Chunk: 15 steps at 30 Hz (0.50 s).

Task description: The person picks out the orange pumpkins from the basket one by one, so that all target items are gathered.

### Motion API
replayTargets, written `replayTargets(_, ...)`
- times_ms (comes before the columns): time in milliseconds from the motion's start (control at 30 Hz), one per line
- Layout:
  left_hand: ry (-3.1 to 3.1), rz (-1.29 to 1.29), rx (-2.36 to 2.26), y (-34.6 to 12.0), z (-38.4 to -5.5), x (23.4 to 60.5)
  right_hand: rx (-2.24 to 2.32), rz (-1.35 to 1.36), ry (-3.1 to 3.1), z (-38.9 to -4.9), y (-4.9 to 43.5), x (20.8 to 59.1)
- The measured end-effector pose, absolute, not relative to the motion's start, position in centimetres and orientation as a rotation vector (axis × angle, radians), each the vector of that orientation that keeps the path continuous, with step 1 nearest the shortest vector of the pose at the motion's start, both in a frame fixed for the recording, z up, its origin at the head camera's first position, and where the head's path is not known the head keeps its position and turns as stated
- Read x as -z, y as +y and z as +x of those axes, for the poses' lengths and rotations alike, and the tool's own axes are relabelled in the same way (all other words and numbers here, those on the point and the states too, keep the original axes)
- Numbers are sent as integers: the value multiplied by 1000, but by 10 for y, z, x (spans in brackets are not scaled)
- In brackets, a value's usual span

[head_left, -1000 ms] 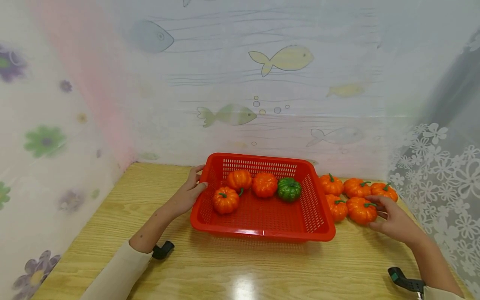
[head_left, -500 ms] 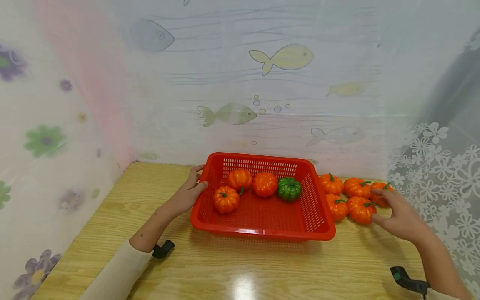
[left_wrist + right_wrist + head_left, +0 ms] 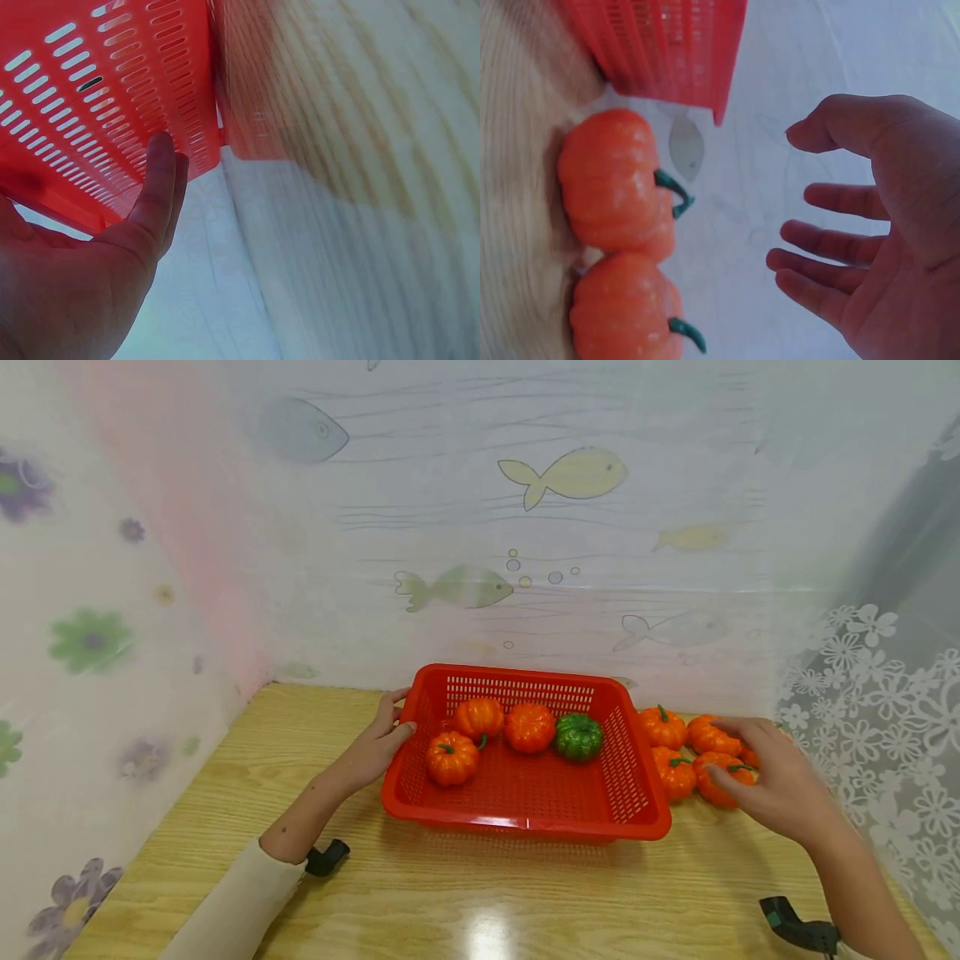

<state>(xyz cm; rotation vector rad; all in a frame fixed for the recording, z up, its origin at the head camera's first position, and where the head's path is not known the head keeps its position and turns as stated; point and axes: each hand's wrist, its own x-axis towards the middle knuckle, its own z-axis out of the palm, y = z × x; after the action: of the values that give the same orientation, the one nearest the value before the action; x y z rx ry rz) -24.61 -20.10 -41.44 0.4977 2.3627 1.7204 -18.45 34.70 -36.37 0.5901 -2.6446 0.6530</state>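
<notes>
A red plastic basket [image 3: 480, 822] with slotted walls stands on the table. My left hand [image 3: 366, 758] holds its left side, thumb on the rim. In the left wrist view the fingers [image 3: 154, 180] lie against the outer wall. Inside the basket are a green pumpkin [image 3: 578, 737] and three orange pumpkins [image 3: 452, 759]. Right of the basket sit several small orange pumpkins [image 3: 663, 727] with green stems. My right hand [image 3: 783, 781] hovers over that group, partly covering the rearmost right one. Its fingers are spread and loosely bent, holding nothing in the right wrist view.
The wooden table [image 3: 420, 910] extends in front of the basket. Behind stands a wall covering [image 3: 465, 527] with printed fish, close to the basket's back. A floral covering [image 3: 97, 710] borders the left, and a lace-patterned one [image 3: 900, 693] the right. Black wrist mounts [image 3: 798, 928] stick out from the forearms.
My right hand has drawn away from the front right pumpkin, rising and shifting slightly left over the group. The left hand, the basket and the pumpkins have stayed in place.
</notes>
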Motion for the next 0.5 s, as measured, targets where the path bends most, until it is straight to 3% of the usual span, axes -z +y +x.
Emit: replayTargets(500,2351,498,-1735,-201,-246,414,-680,746,-2618,-189,288,353)
